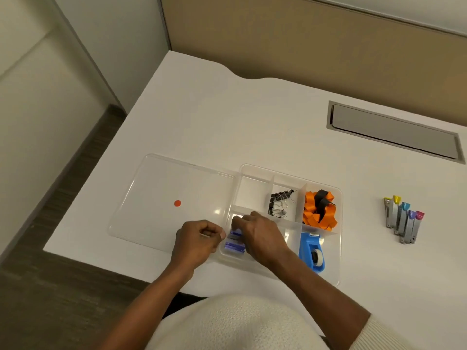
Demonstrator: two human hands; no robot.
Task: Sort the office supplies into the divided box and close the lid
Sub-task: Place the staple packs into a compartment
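Observation:
A clear divided box (338,248) lies on the white desk. Its front left compartment holds small blue staple boxes (235,247), and my right hand (260,236) reaches into that compartment with its fingers over them. My left hand (199,241) is curled at the box's left rim, fingers closed; whether it pinches anything I cannot tell. A blue tape dispenser (312,252) sits in the front right compartment. Black binder clips (280,202) fill a back middle compartment and orange and black strips (319,209) the back right one. The clear lid (161,198), marked with a red dot, lies flat on the left.
Several staple removers (403,219) with coloured tips lie on the desk to the right of the box. A grey cable hatch (394,131) is set into the desk at the back right. The desk's front edge runs just behind my left hand.

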